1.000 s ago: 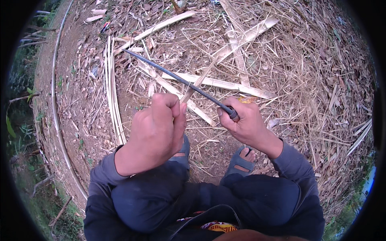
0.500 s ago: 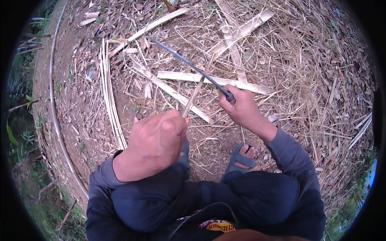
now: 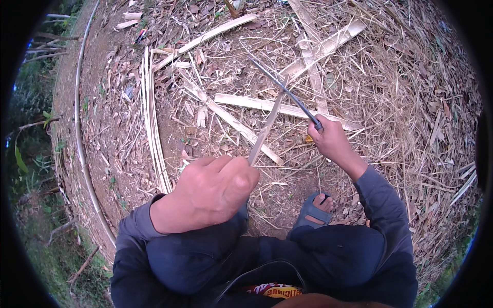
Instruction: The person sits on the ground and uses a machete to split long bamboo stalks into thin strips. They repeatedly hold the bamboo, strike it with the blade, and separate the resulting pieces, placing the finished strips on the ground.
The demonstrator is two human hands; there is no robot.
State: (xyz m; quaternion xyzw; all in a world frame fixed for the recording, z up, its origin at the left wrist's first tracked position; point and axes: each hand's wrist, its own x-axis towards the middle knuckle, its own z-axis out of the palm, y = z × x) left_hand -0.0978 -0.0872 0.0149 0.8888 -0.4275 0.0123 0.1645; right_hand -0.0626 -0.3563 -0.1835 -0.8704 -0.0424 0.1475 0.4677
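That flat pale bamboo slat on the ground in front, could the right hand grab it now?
Probably not: the right hand is shut on the long knife, so it has no free fingers, though the slat lies uncovered just beyond.

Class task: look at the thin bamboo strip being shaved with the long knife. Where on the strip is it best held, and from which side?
Judging by its pose, grip the bamboo strip at its near, lower end, from the person's left, where the left hand has it. The far tip meets the knife in the right hand, so keep fingers off there.

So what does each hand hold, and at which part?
The left hand grips a thin bamboo strip at its lower end. The right hand holds a long knife by its handle, the blade crossing the strip.
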